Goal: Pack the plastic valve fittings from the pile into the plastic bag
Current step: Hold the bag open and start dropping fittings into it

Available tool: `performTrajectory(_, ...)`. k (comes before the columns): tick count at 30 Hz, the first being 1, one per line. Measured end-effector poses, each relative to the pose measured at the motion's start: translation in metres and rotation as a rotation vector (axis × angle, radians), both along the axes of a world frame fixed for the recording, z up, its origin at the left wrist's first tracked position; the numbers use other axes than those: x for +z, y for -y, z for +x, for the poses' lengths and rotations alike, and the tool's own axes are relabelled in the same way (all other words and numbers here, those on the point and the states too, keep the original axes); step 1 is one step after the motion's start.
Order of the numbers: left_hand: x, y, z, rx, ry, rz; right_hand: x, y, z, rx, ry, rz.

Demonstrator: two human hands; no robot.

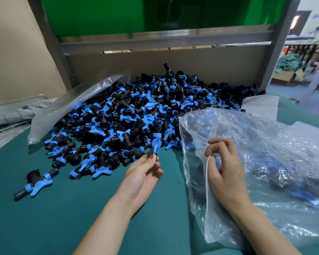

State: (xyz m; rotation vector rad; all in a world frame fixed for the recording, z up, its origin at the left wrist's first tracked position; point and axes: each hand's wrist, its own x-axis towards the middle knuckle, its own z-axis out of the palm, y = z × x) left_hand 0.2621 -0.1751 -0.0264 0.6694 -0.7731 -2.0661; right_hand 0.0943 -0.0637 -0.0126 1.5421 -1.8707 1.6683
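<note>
**Blue-handled fitting pinched at the pile's edge, bag mouth held up**

The left hand [144, 172] lies palm-up at the near edge of the pile [145, 107]. Its fingertips [151, 155] close lightly on the tip of one valve fitting [156, 142], taking it by the blue handle. The right hand [223, 168] pinches the rim of the plastic bag [265, 153] between thumb and curled fingers and lifts the mouth on the side facing the pile. The bag slumps on the green mat [44, 227] to the right, with blue and black shapes already showing through the film.

The grip looks like the weak point. Only the very end of the handle is caught, and the heavier black body hangs beyond it, so the fitting could swing or slip out on the way across. It also sits tight among its neighbours, and pulling it free may drag others off the heap towards the stray fitting [35, 183] lying apart on the left. The bag mouth is soft and crumpled. If the right hand's pinch slackens, the opening may fold shut, and the piece would land on the film rather than inside.

The fitting's long axis runs roughly away from the person. The handle end points back at the left hand, and the black body points up into the pile. A loose plastic sheet [72, 107] drapes the pile's left flank.
</note>
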Motion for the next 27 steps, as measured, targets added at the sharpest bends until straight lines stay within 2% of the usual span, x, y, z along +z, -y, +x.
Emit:
performTrajectory(1,-0.001,-0.001,-0.001,0.095,0.132,-0.153,0.000,0.000,0.000,0.001,0.000,-0.002)
performTrajectory(3,-0.003,-0.004,-0.001,0.315,0.526,-0.583,0.000,0.000,0.000,0.003,-0.001,-0.007)
performTrajectory(4,-0.003,-0.007,-0.001,0.395,0.639,-0.767,0.000,0.000,-0.001,0.004,-0.003,-0.008)
performTrajectory(5,-0.001,-0.010,-0.001,0.438,0.694,-0.898,0.000,0.000,-0.001,0.003,-0.005,-0.008)
performTrajectory(7,-0.001,-0.015,0.000,0.451,0.716,-1.028,0.000,0.000,-0.001,0.004,-0.010,-0.011)
performTrajectory(27,0.000,-0.018,0.001,0.463,0.726,-1.034,-0.002,0.000,-0.002,0.018,-0.017,-0.024)
